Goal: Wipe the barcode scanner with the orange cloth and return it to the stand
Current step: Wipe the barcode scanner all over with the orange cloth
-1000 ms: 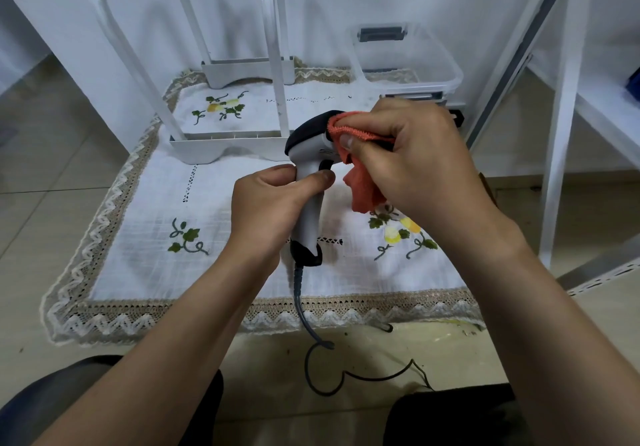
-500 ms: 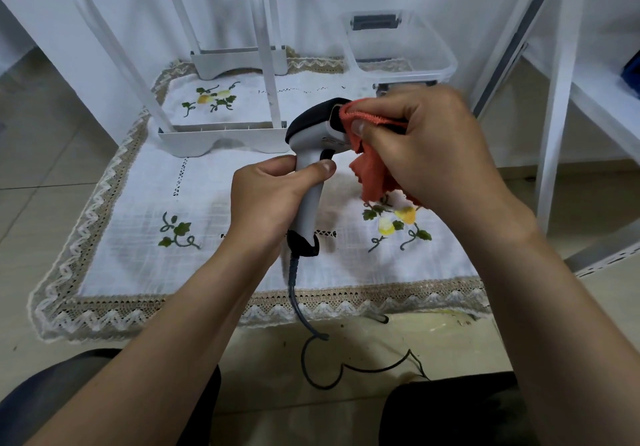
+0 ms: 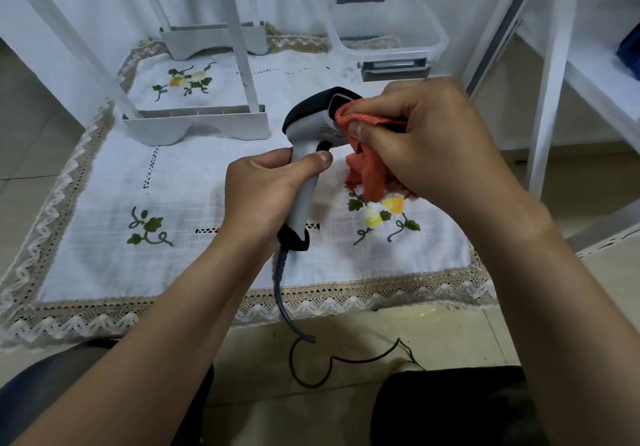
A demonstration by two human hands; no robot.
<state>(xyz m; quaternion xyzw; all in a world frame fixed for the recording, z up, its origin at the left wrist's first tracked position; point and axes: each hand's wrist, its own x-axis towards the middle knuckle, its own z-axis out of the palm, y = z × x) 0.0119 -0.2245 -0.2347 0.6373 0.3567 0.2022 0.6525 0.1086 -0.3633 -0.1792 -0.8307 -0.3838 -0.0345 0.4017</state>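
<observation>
While the left hand (image 3: 266,189) grips the barcode scanner (image 3: 313,154) handle, the right hand (image 3: 426,137) has slid the pinched orange cloth (image 3: 363,154) onto its window; wiping continues.

Your left hand (image 3: 266,189) wraps the barcode scanner (image 3: 311,154) upright above the tablecloth (image 3: 114,203). Your right hand (image 3: 436,140), just right of it, presses the cloth (image 3: 367,147) against the scanner's head. Beyond your left hand stands a rack (image 3: 197,126); beyond your right hand, a lidded box (image 3: 388,26). The cable (image 3: 280,293) hangs from the scanner between your forearms.
</observation>
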